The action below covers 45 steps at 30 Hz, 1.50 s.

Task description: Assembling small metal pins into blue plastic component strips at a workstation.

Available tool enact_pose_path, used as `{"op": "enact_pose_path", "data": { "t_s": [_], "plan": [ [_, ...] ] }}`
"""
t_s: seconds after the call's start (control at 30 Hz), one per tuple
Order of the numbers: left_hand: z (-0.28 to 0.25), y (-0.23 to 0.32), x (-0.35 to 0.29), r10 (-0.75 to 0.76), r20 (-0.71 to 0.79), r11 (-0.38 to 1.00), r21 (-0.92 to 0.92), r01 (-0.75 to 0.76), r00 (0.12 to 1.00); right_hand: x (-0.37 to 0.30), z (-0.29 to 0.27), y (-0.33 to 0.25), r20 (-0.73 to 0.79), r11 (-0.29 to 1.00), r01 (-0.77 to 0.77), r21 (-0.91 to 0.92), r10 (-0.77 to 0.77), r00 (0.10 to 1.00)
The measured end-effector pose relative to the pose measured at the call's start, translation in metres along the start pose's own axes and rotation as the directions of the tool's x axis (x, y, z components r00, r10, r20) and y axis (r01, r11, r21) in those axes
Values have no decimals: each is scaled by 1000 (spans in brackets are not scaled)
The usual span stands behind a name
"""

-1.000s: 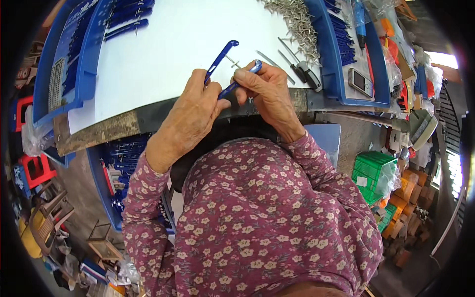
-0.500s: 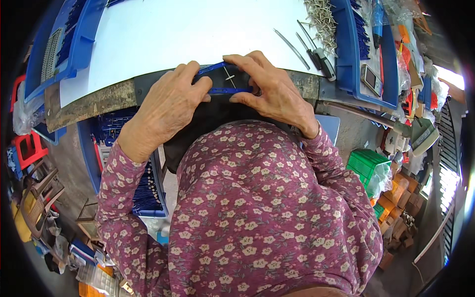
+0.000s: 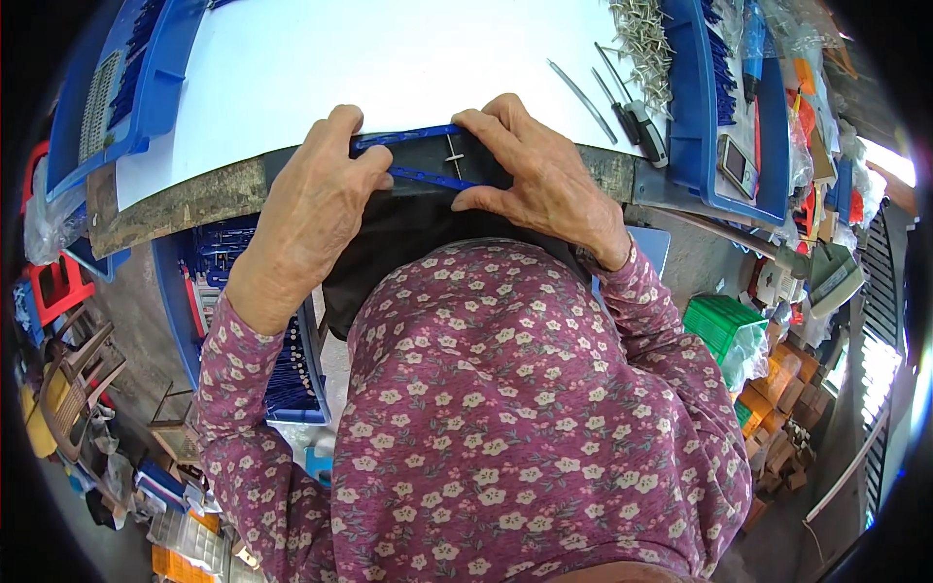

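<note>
Two narrow blue strips, an upper one (image 3: pixel 418 134) and a lower one (image 3: pixel 428 178), stretch between my hands just above the table's near edge. Their left ends meet or nearly meet at the fingers of my left hand (image 3: pixel 316 209), which is closed in a pinch on them. My right hand (image 3: pixel 554 185) grips their right ends, index finger on the upper strip and thumb on the lower. Between the strips, near my right fingers, stands a thin metal pin (image 3: pixel 454 155) with a small crosspiece. Whether both its ends sit in the strips is too small to tell.
A white work surface (image 3: pixel 389 68) lies ahead, with screwdrivers (image 3: pixel 637 121), a curved metal strip (image 3: pixel 583 100) and a heap of metal pins (image 3: pixel 643 49) at right. Blue trays, one left (image 3: pixel 160 102) and one right (image 3: pixel 692 117), flank it. Another blue tray (image 3: pixel 301 413) sits lower left.
My left hand has shifted a little left, baring more of both strips. The right ends are spread slightly wider, and the pin between them stands more upright.
</note>
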State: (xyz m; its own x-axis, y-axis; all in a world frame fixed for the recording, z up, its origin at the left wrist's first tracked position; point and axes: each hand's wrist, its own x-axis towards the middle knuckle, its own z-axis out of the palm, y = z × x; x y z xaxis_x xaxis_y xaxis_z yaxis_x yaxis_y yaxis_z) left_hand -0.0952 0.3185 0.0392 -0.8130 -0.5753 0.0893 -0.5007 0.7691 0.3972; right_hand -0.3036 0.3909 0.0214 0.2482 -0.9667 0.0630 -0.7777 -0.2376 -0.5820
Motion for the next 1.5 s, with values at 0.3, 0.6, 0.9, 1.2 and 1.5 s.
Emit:
{"op": "enact_pose_path", "data": {
  "t_s": [0.3,0.6,0.9,1.2,1.5],
  "plan": [
    [-1,1,-3,-45,2,987,-152,45,999,0,-3,2,-10,997,7,-74,-8,1000],
    [5,-6,-9,115,-89,993,14,-115,989,-7,2,11,-91,986,116,-117,-126,988],
    [10,-3,-12,40,-86,997,-65,-46,995,-8,-2,6,-13,977,145,-158,-149,989],
    [13,-5,-15,24,-130,993,-111,-38,991,-6,-2,2,27,972,137,-192,-135,991],
    [13,-7,-16,68,-141,998,-8,-69,988,-11,2,-3,-28,967,113,-228,-122,992]
  ]
}}
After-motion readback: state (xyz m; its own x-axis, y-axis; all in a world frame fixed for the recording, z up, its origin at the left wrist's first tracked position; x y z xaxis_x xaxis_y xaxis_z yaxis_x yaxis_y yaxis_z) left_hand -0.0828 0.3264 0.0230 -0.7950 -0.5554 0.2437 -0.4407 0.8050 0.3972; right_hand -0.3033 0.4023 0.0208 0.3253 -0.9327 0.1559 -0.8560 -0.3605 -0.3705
